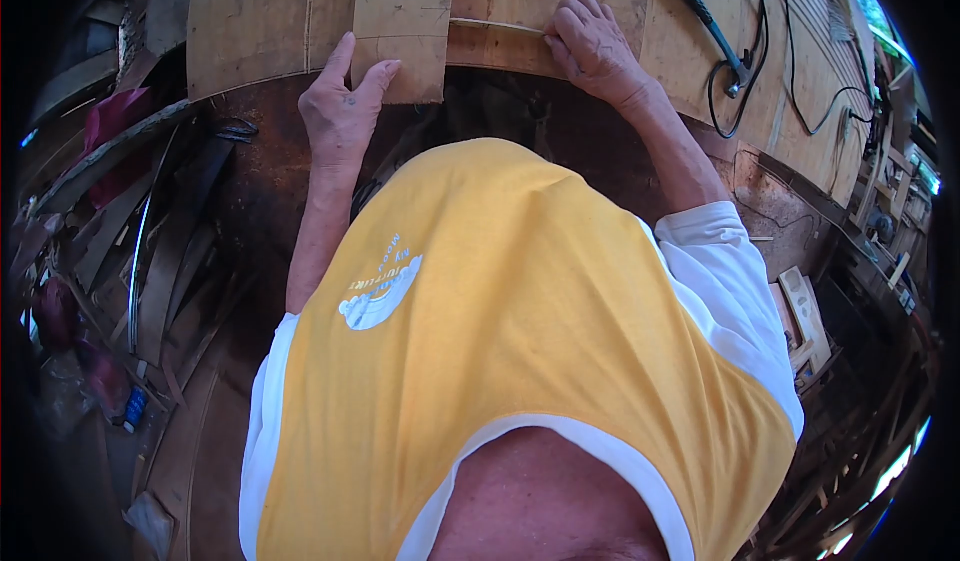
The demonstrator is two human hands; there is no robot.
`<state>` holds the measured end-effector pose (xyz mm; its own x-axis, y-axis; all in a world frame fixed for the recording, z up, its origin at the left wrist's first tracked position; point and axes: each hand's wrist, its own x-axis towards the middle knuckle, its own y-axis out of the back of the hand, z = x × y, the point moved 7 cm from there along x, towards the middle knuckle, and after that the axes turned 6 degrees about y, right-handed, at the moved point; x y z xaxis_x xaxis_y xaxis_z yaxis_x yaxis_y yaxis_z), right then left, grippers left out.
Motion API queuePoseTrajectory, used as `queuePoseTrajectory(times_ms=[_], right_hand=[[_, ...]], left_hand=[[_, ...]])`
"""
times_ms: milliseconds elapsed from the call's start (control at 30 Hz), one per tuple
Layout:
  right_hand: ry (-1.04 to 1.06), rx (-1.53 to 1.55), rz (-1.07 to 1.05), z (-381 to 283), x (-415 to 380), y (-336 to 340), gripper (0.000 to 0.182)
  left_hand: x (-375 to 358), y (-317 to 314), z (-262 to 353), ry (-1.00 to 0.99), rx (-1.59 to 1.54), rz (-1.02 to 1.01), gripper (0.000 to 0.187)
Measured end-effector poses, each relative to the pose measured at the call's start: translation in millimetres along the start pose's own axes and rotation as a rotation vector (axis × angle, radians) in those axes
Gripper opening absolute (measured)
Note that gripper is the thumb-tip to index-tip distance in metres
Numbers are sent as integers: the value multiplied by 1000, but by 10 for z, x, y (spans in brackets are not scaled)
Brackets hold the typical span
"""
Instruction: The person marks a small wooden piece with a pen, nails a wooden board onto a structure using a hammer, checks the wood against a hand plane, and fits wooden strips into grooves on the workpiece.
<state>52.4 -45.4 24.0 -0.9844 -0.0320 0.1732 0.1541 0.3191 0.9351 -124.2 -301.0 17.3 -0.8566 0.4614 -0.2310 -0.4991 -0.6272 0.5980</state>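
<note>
Along the near edge of the wooden desk [620, 31], a small plywood panel [402, 26] is lying flat, its lower end overhanging the edge. Left hand [343, 111] is gripping that lower end, thumb and forefinger pinching the panel's bottom corner, grip clamped on the wood. Right hand [592, 46] is pressing down just beside the panel on a thin curved strip [495, 26] running along the desk edge, fingers curled together over it. Black power cable [745, 56] is trailing across the desk well to the right. Yellow shirt with white trim [520, 341] is filling the lower view. Scrap timber and curved offcuts [150, 261] are lying heaped on the floor to the left.
</note>
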Motion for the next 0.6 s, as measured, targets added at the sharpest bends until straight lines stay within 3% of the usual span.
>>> queuePoseTrajectory(times_ms=[467,567,600], right_hand=[[-44,59,-14,-26,-22,-12,16],[-72,93,2,11,15,33,17],[-78,170,38,84,16,31,16]], left_hand=[[-11,-19,2,42,-106,-22,68],[19,1,2,-98,-6,28,66],[-9,39,135,98,-91,-71,66]])
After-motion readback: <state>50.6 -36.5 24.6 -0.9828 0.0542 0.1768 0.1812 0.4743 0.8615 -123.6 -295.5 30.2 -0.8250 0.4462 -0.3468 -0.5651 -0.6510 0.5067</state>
